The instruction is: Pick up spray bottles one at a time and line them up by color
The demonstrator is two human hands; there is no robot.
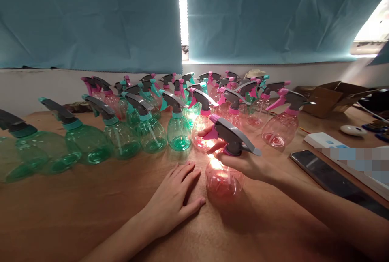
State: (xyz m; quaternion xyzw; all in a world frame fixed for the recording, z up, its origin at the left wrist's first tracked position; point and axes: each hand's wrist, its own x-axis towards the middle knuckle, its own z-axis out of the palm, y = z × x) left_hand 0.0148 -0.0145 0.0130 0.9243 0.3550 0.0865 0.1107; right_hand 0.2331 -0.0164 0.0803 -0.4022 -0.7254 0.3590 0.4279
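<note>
My right hand point(243, 162) grips a pink spray bottle point(225, 183) around its neck, just under the grey and pink trigger head. The bottle stands upright near the front of the table. Flat on the wood beside it lies my left hand point(174, 197), fingers stretched out, holding nothing. Just behind the hands runs a row of spray bottles, with a green spray bottle point(180, 132) and another pink spray bottle point(204, 126) nearest. Part of the held bottle's neck is hidden by my right fingers.
Several more green and pink bottles crowd the table point(106, 217) toward the wall. To the right lie a phone point(331, 179), a white power strip point(322, 140), a white oval object point(353, 130) and an open cardboard box point(322, 102). Blue curtains point(91, 18) hang behind.
</note>
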